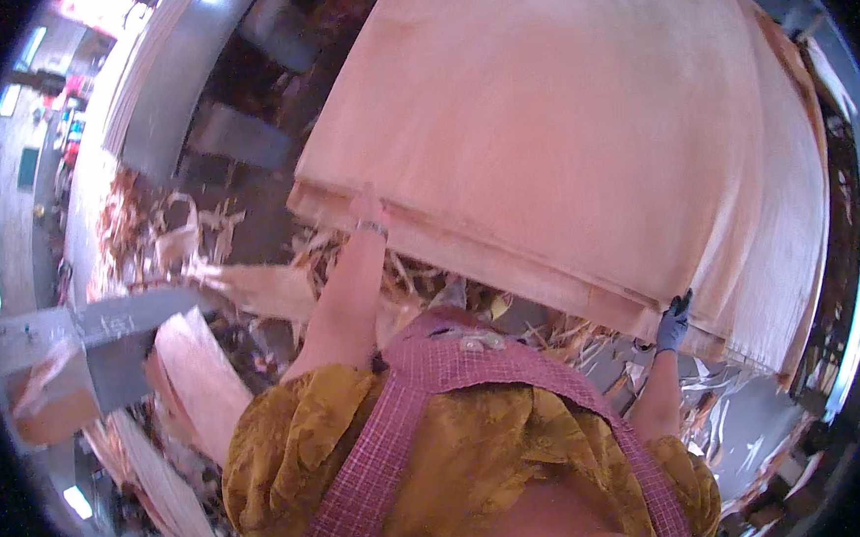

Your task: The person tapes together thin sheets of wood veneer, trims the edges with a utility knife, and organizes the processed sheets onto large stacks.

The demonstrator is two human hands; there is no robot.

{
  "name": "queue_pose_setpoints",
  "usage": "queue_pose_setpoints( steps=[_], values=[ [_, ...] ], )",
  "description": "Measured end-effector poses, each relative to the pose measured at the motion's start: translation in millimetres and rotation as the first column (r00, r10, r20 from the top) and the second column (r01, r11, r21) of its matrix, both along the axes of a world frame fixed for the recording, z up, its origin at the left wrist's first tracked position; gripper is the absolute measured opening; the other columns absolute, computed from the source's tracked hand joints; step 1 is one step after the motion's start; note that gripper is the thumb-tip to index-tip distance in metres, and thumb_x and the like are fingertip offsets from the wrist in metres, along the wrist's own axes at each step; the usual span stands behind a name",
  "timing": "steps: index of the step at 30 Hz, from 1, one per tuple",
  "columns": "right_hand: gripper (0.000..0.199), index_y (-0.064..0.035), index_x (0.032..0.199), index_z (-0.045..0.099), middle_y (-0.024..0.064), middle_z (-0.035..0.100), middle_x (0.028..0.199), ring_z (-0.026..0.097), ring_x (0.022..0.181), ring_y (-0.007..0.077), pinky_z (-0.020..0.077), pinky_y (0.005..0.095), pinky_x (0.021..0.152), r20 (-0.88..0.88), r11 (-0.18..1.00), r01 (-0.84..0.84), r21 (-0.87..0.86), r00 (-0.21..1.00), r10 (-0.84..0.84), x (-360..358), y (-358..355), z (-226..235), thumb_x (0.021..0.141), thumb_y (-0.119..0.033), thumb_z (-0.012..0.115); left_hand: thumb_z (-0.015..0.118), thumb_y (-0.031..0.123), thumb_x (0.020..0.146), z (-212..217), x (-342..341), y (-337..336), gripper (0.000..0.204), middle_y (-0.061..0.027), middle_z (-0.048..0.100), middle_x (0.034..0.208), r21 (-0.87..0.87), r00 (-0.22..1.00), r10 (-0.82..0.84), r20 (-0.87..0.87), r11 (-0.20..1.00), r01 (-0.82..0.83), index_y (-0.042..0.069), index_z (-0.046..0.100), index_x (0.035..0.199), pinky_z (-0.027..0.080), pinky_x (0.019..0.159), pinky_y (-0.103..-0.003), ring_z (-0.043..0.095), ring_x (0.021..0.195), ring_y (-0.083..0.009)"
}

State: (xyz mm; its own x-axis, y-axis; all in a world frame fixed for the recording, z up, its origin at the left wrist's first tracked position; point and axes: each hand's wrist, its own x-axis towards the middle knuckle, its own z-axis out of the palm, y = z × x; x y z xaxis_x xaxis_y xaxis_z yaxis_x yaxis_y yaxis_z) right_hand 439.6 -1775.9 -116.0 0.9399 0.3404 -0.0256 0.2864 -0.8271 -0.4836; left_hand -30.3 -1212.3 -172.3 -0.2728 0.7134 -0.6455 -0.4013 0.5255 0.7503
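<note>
While both hands are gripping the near edge of the top veneer sheet [560, 133], left hand [367, 211] and gloved right hand [672, 325] well apart, it is lying flat on the stack [550, 291]; scraps [210, 380] are littering the floor.

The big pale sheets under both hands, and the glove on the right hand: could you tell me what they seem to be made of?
The sheets look like thin raw wood veneer: pale pinkish-tan, matte, stacked in thin layers along the near edge. The glove on the right hand looks like blue fabric or rubber; too small to tell. The left hand is bare.
</note>
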Motion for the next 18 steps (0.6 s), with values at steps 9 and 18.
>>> queue_pose_setpoints(
  steps=[9,18],
  values=[
    [0.049,-0.0022,0.147,0.032,0.0172,0.042,0.146,0.046,0.129,0.0269,0.0388,0.0346,0.106,-0.184,0.943,0.069,0.325,0.983,-0.008,-3,9,-30,0.101,-0.017,0.042,0.066,0.015,0.087,0,-15,6,0.014,-0.0062,0.06,0.073,-0.066,0.96,-0.057,-0.274,0.997,0.04,0.005,0.057,0.087,0.044,0.048,-0.032,0.054,0.057,-0.0179],
    [0.051,-0.004,0.148,0.033,0.0171,0.046,0.144,0.05,0.128,0.0269,0.0394,0.0346,0.105,-0.094,0.985,0.028,0.17,0.995,-0.012,-21,9,-34,0.101,-0.023,0.044,0.063,0.015,0.083,-30,-30,24,0.021,-0.0103,0.062,0.092,-0.057,0.966,-0.028,-0.258,0.998,0.014,0.002,0.058,0.099,0.05,0.064,-0.035,0.059,0.077,-0.0217]
  ],
)
